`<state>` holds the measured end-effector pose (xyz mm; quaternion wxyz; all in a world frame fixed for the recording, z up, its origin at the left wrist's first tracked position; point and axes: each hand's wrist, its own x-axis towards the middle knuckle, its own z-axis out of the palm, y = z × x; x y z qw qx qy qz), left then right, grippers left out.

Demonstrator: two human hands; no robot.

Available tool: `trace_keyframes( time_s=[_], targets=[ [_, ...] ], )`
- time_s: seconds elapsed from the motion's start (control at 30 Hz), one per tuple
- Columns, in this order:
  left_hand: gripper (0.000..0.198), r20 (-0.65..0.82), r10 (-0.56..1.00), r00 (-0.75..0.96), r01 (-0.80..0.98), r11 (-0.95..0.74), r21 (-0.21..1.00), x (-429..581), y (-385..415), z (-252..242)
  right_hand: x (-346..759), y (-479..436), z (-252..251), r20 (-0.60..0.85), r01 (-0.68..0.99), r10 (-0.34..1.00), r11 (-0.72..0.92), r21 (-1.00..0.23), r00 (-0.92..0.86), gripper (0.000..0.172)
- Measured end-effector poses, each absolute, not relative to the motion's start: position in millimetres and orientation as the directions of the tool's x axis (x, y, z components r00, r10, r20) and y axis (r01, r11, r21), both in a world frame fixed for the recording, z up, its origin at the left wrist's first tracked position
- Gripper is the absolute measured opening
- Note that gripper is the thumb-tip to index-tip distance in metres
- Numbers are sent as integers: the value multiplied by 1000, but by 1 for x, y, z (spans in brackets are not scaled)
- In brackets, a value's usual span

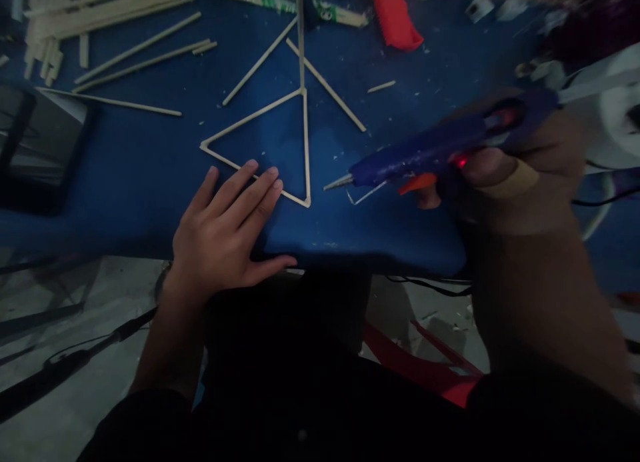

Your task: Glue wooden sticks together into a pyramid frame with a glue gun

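The triangle (306, 145) made of thin wooden sticks lies flat on the blue desk (135, 179), near its front edge and before the person. This place seems chosen because both hands can come to it easily.

The two hands are well apart. The left hand (217, 229) is spread, palm down, and it grips nothing; its fingertips (273, 173) rest over the lower side of the triangle, probably so that the light sticks do not slide. The right hand (537, 159) is closed around the handle of the glue gun (417, 149). One finger is near the orange trigger (417, 183), though I cannot tell if it presses. The metal nozzle (338, 181) points toward the triangle's lower right corner, apart from it, which I think lets the gun be aimed without crossing the other hand.

Two loose sticks (326, 85) lie beyond the triangle, within reach. The pile of sticks (107, 19) is at the far left, perhaps to leave the working space free.
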<state>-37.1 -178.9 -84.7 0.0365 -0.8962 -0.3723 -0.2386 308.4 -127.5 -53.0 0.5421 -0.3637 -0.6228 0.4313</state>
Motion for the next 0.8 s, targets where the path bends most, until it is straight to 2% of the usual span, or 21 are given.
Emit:
trace_keyframes(
  time_s=[0.07,0.13,0.17,0.23,0.3,0.37,0.47,0.53,0.6,0.67,0.77,0.8],
  targets=[
    [95,428,676,600,693,-707,145,-37,-180,-85,307,-121,-53,381,-108,922,372,-922,-71,32],
    [93,425,686,591,698,-698,157,-37,-180,-85,310,-111,-58,269,-124,950,290,-949,156,41],
    [93,430,689,584,702,-694,158,-37,-180,-86,314,-106,-61,215,-117,942,251,-961,256,40],
    [92,452,691,564,710,-685,161,-36,-180,-87,321,-96,-67,205,-80,905,251,-965,374,31],
    [90,485,682,547,705,-688,173,-36,-178,-88,325,-90,-70,166,-53,903,203,-978,397,22],
    [84,534,656,534,671,-713,205,-39,-175,-86,327,-88,-69,66,-47,921,91,-995,383,17],
    [57,592,667,452,629,-709,319,-46,-166,-74,324,-91,-64,-38,-22,937,-32,-999,347,13],
    [33,595,745,300,684,-603,410,-53,-154,-57,323,-92,-62,-31,14,944,-38,-999,330,12],
    [22,583,807,90,786,-418,456,-57,-132,-37,323,-92,-61,-15,51,947,-33,-998,321,14],
    [19,524,851,8,830,-299,472,-59,-101,-18,324,-91,-58,-26,100,951,-60,-993,308,15],
    [11,330,939,93,875,-236,424,-53,-44,-5,327,-92,-51,-49,315,948,-153,-937,315,4],
    [13,268,954,134,889,-235,393,-50,-26,-5,329,-93,-48,-38,415,945,-178,-892,323,11]
  ],
)
